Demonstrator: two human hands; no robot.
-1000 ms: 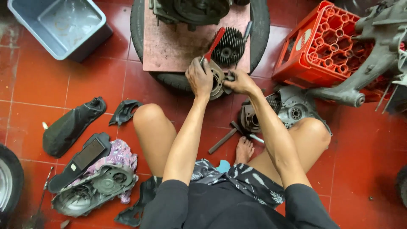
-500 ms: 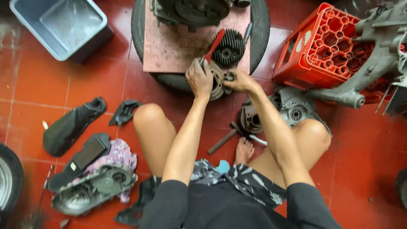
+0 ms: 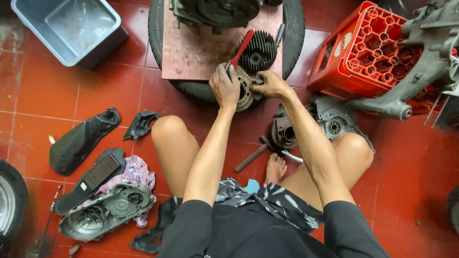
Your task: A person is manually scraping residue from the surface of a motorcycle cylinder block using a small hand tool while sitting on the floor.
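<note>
I sit on a red tiled floor with my knees apart. My left hand (image 3: 225, 87) grips a round metal engine cylinder (image 3: 246, 91) at the near edge of a tyre (image 3: 189, 88). My right hand (image 3: 268, 84) is closed on the cylinder's right side, pressing something small and dark against it. A red-handled tool (image 3: 241, 48) sticks up from behind my left hand. A black finned cylinder head (image 3: 258, 51) lies just beyond, on a pinkish board (image 3: 191, 48) laid over the tyre.
An engine block (image 3: 215, 12) sits at the board's far end. A grey-blue tub (image 3: 71, 28) stands at the far left, a red crate (image 3: 368, 52) and a large engine casing (image 3: 420, 62) at the right. Crankcase parts (image 3: 330, 124), a hammer (image 3: 256, 153) and black covers (image 3: 103, 210) lie around my legs.
Both hands stay on the cylinder and shift only slightly. The view has moved a little.
</note>
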